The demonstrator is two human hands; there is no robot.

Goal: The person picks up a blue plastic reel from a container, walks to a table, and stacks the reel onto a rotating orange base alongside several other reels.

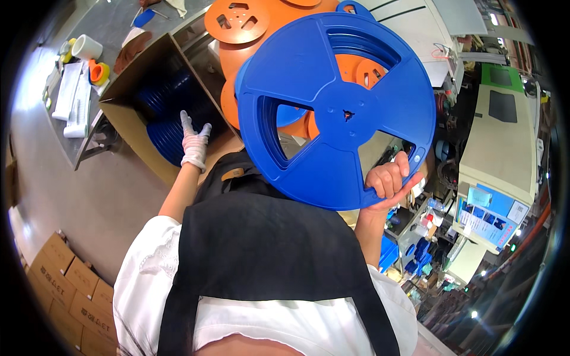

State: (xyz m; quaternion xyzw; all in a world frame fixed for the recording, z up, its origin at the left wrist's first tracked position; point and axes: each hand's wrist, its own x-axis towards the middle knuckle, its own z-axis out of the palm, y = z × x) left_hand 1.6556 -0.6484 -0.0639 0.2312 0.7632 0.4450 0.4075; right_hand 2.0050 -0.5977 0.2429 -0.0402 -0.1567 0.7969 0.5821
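Observation:
My right hand (389, 184), bare, grips the lower right rim of a big blue plastic reel (350, 113), its fingers hooked through a window. Layered blue edges show inside the reel's windows, so it may be a stack. My left hand (196, 142), in a whitish glove, is open with fingers spread at the mouth of a cardboard box (133, 133). Blue reels (166, 139) stand on edge in that box, right beside the gloved fingers. Whether the fingers touch them I cannot tell.
Orange reels (237, 21) lie behind the blue reel, partly covered by it. On a grey table (65, 139) at left are a white roll (86, 47) and an orange tape roll (99, 72). Stacked cartons (65, 285) stand lower left; a beige machine (499, 136) stands at right.

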